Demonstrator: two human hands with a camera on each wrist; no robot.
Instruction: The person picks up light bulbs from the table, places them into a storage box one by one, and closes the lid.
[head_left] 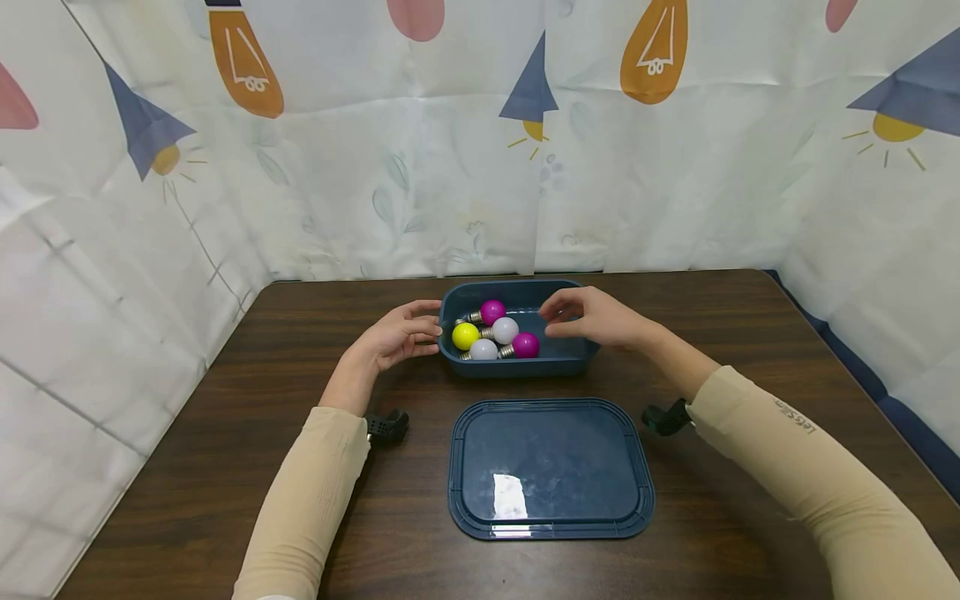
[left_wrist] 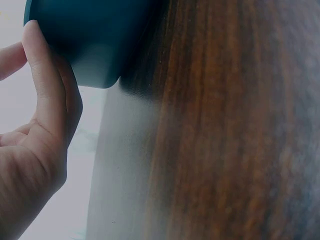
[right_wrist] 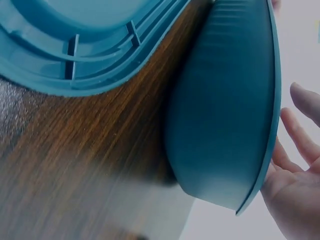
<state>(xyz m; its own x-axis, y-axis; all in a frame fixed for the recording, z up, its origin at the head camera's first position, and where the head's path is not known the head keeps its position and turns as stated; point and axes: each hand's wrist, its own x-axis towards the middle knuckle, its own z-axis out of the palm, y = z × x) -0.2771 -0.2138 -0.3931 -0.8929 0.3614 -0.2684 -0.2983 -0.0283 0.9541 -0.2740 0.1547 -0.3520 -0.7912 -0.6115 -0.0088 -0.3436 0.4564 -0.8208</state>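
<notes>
The wood-grain desk (head_left: 405,542) was taken up chiefly by a dark blue rectangular container (head_left: 517,367), set near the far edge, and by what was judged to be its matching lid (head_left: 558,467), laid flat just in front of it and not touching it. The work was judged unfinished: bulbs had been put in the container, but the lid was not fitted, and an exact stage could not be told. At the container's left end, the rim was touched by the fingertips of the left hand (head_left: 402,335), whose fingers were spread and gently bent. Over the right end, the right hand (head_left: 596,317) was held with thumb and fingers moderately parted, and nothing was seen between them. Within the left part of the container, two magenta bulbs (head_left: 492,312), two white bulbs (head_left: 506,331) and one yellow bulb (head_left: 464,337) were laid close together, with metal screw bases (head_left: 506,352) showing on some. No bulb was held by either hand, and what was left to be done with them could not be told.
</notes>
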